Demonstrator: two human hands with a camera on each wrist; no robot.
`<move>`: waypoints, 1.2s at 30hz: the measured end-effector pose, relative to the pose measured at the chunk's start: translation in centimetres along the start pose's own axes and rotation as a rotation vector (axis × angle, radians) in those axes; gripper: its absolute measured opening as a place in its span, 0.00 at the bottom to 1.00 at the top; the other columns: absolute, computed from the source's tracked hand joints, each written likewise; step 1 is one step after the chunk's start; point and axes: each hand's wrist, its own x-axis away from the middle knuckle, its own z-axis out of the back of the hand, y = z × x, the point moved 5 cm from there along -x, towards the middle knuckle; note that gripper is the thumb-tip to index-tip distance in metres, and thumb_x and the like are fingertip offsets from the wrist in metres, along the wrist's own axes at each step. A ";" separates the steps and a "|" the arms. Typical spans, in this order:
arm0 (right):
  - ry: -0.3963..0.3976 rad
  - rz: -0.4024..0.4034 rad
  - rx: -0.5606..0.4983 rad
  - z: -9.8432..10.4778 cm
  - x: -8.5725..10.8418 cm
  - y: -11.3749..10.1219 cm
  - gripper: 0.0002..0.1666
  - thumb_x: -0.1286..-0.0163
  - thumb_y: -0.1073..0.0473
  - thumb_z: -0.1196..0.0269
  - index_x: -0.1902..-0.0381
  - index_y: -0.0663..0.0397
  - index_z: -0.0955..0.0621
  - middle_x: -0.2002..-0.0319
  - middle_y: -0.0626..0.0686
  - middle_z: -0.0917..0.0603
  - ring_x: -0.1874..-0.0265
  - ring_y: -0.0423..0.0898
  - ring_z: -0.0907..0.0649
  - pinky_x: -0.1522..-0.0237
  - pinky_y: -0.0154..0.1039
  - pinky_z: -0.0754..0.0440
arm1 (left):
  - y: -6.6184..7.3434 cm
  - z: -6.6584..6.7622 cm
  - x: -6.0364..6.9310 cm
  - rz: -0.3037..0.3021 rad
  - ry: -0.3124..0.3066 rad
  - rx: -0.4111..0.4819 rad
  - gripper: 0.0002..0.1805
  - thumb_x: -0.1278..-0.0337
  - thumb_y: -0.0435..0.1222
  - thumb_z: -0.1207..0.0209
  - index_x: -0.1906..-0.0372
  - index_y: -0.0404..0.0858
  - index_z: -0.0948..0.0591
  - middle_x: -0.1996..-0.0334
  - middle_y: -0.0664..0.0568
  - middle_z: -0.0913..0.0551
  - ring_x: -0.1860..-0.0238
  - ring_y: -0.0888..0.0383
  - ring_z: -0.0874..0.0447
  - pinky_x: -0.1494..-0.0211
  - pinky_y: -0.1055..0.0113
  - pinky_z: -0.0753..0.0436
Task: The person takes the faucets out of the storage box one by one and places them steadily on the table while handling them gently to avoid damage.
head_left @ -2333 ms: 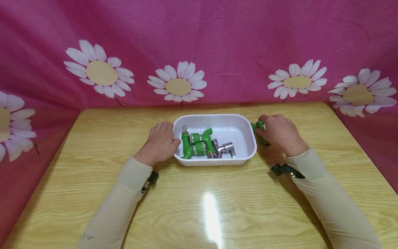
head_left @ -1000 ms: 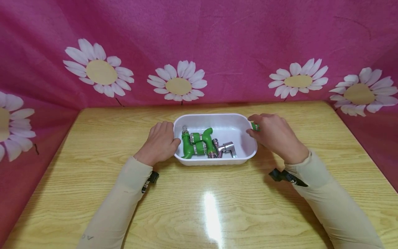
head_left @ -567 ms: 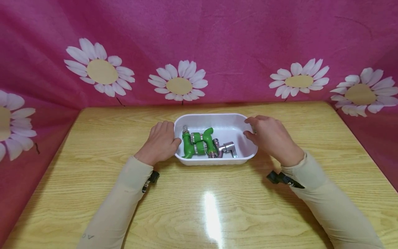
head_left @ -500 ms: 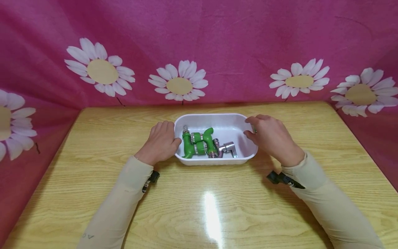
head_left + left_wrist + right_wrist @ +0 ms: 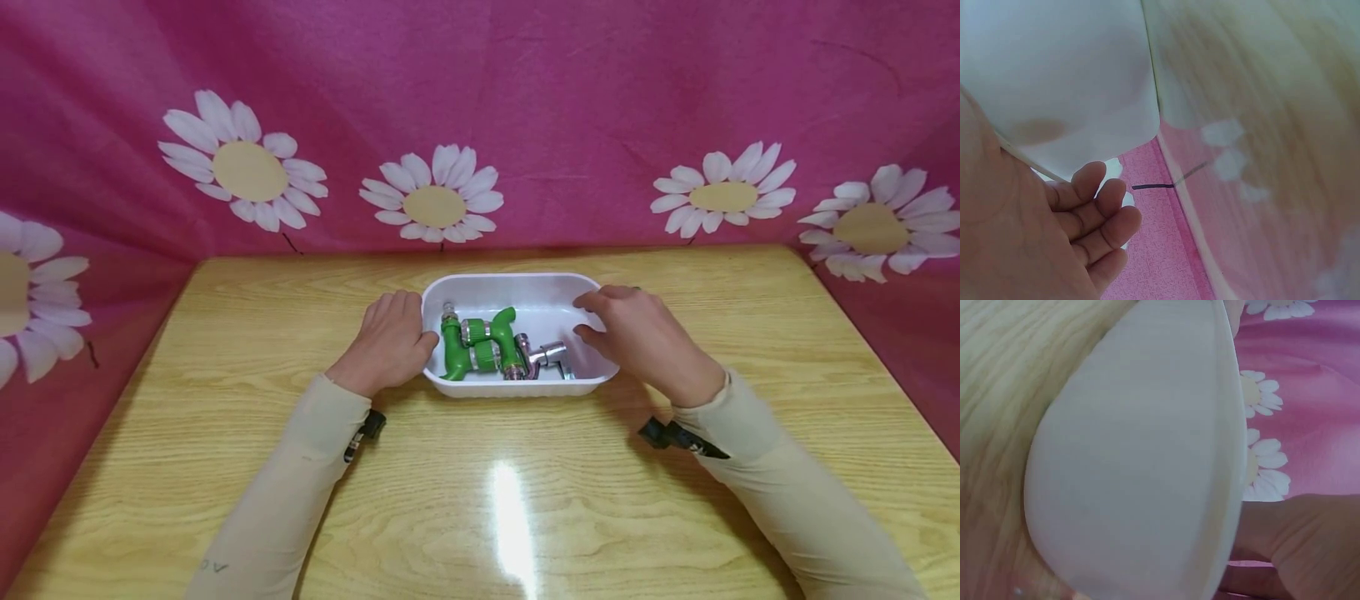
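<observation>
Head | white tub [image 5: 517, 288] holds | two green taps [image 5: 453, 351], chrome tap [image 5: 553, 353]

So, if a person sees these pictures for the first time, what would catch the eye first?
Probably the magenta cloth behind the table, printed with large white daisies. Next, near the middle, come two bright green taps lying toward the left of the white plastic tub, with a chrome tap beside them. The left hand grips the tub's left end, while the right hand hangs over its right end.
</observation>
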 end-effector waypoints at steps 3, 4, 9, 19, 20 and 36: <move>0.010 0.028 -0.005 -0.3 0.0 -0.4 0.18 0.38 0.62 0.26 0.51 0.63 0.13 0.57 0.61 0.10 0.63 0.55 0.12 0.60 0.52 0.13 | 0.0 0.0 0.0 0.000 0.000 -0.002 0.25 0.33 0.43 0.52 0.42 0.26 0.32 0.54 0.41 0.29 0.49 0.45 0.34 0.41 0.53 0.33; 0.011 0.035 -0.008 -0.3 0.0 -0.5 0.18 0.38 0.62 0.26 0.51 0.63 0.13 0.57 0.60 0.09 0.62 0.55 0.12 0.60 0.52 0.13 | 0.0 0.0 -0.1 -0.001 0.000 -0.003 0.25 0.33 0.43 0.52 0.42 0.26 0.32 0.54 0.41 0.29 0.49 0.45 0.34 0.41 0.53 0.33; 0.022 0.056 -0.008 -0.5 0.0 -0.9 0.17 0.38 0.63 0.27 0.51 0.63 0.13 0.58 0.59 0.09 0.63 0.55 0.11 0.61 0.53 0.13 | -0.1 0.0 -0.1 -0.004 -0.001 -0.001 0.25 0.32 0.43 0.52 0.42 0.26 0.32 0.55 0.41 0.29 0.50 0.45 0.35 0.41 0.53 0.33; 0.033 0.144 0.025 -1.3 -0.1 -1.8 0.19 0.41 0.60 0.23 0.54 0.63 0.12 0.62 0.58 0.10 0.64 0.54 0.11 0.60 0.49 0.12 | 0.0 0.0 0.0 -0.003 0.001 0.002 0.25 0.32 0.43 0.52 0.42 0.26 0.32 0.54 0.41 0.29 0.49 0.45 0.34 0.41 0.52 0.33; 0.036 0.151 0.024 -1.5 -0.1 -1.9 0.19 0.42 0.59 0.23 0.54 0.63 0.11 0.62 0.58 0.10 0.64 0.53 0.10 0.60 0.49 0.12 | 0.0 0.0 0.0 -0.003 0.001 0.002 0.25 0.32 0.43 0.52 0.42 0.26 0.32 0.54 0.41 0.29 0.49 0.45 0.34 0.40 0.52 0.33; -0.023 0.178 -0.056 -2.9 -0.1 -1.9 0.20 0.43 0.59 0.21 0.52 0.58 0.11 0.58 0.55 0.09 0.57 0.49 0.11 0.55 0.47 0.11 | 0.0 0.1 0.0 0.004 0.000 -0.006 0.25 0.32 0.43 0.51 0.42 0.26 0.32 0.54 0.41 0.29 0.50 0.46 0.34 0.41 0.53 0.33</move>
